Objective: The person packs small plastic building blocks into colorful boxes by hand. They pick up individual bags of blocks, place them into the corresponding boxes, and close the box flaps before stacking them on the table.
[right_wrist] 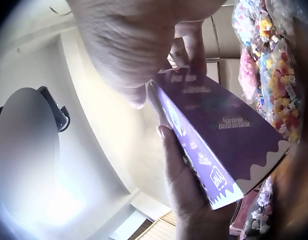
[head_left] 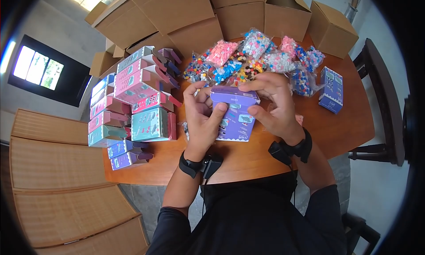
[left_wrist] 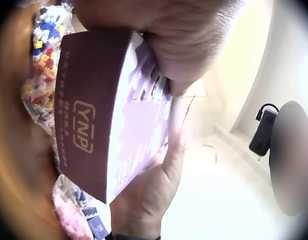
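A purple box with a white scalloped lower edge is held up between both hands at the middle of the head view. The left hand grips its left side, thumb on the front face. Around the top right corner, the right hand has its fingers on the top edge and its thumb by the front. The left wrist view shows the box's side with a YNP logo. In the right wrist view the other side panel faces the camera. The box's top looks closed in the head view.
Bags of small colourful pieces lie beyond the hands. Several pink, teal and purple boxes with raised flaps stand at the left. Another purple box lies at the right. Cardboard cartons line the far edge; a dark chair stands at the right.
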`<state>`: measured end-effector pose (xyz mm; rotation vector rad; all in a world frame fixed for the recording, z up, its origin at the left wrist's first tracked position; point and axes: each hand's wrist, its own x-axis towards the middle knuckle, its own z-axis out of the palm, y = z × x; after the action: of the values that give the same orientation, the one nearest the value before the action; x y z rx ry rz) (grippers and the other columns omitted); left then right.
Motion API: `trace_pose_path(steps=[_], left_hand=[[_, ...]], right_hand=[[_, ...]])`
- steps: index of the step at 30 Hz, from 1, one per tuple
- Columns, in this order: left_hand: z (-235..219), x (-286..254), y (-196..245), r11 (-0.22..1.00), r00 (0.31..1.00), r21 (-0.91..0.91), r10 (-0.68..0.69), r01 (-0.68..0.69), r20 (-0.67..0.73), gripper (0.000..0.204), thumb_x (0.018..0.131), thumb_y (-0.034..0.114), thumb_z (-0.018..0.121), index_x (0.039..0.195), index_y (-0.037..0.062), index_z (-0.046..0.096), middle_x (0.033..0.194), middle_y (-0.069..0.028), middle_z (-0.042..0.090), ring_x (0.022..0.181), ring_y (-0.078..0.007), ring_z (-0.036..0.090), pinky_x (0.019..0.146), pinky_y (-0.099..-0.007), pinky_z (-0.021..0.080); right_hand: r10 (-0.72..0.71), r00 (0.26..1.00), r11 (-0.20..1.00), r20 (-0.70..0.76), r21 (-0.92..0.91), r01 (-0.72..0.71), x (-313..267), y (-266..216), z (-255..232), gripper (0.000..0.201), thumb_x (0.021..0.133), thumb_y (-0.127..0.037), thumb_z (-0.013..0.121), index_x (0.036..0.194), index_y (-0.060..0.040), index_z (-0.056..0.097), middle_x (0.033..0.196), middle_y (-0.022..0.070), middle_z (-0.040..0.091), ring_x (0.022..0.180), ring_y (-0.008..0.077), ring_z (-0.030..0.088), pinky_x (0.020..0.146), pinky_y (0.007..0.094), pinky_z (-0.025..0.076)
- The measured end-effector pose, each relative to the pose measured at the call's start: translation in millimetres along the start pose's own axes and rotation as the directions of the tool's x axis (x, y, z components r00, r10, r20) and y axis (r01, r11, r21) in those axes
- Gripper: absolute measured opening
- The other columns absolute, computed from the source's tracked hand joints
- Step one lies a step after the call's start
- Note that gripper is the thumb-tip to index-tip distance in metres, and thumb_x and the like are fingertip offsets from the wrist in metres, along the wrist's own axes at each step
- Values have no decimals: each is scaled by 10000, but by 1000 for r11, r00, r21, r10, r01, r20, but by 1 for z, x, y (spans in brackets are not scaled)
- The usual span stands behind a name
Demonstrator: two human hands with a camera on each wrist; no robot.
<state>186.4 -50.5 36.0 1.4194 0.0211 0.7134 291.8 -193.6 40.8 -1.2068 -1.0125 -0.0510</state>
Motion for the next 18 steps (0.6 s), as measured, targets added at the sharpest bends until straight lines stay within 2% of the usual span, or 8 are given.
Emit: trace_pose_path(steps=[3, 6, 9, 12, 18], left_hand=[[-3, 0, -5, 999, 999, 34, 15, -16, 36, 636, 842, 109, 698, 1330, 19, 301, 1140, -153, 545, 1055, -222, 574, 906, -318, 468], [-5, -1, -8, 990, 993, 123, 55, -68, 109, 608, 852, 112, 687, 1343, 3, 344, 1182, -151, 550, 1081, -226, 570, 933, -331, 456], [-5, -2, -4, 989, 990, 139, 38, -57, 133, 566, 869, 107, 665, 1344, -5, 381, 1206, -151, 555, 1110, -225, 559, 952, -340, 445], [-5, -2, -1, 994, 993, 112, 8, -21, 116, 547, 881, 103, 648, 1348, -5, 384, 1206, -150, 562, 1118, -223, 555, 957, -341, 442], [-8, -1, -3, 992, 994, 126, -6, -8, 111, 550, 897, 112, 628, 1366, -1, 365, 1244, -147, 533, 1143, -221, 536, 962, -344, 438]], right_hand=[[-9, 989, 991, 147, -129, 28, 4, 5, -9, 170, 866, -78, 637, 1010, 12, 624, 997, 112, 647, 861, 191, 629, 757, 271, 502], [61, 995, 995, 85, -77, -55, 6, 9, -10, 142, 883, -67, 609, 986, 25, 640, 950, 95, 655, 844, 166, 627, 735, 256, 492], [247, 966, 958, 71, 132, -254, 6, 5, -12, 141, 890, -46, 587, 997, 28, 641, 963, 89, 652, 855, 153, 621, 752, 249, 489], [176, 978, 974, 108, 127, -189, 8, 9, -13, 141, 896, -45, 578, 990, 35, 645, 970, 95, 651, 878, 145, 615, 774, 256, 488], [139, 971, 990, 193, 8, -144, 9, 9, -15, 172, 888, -36, 570, 1023, 18, 662, 1038, 101, 630, 963, 161, 597, 823, 276, 484]])
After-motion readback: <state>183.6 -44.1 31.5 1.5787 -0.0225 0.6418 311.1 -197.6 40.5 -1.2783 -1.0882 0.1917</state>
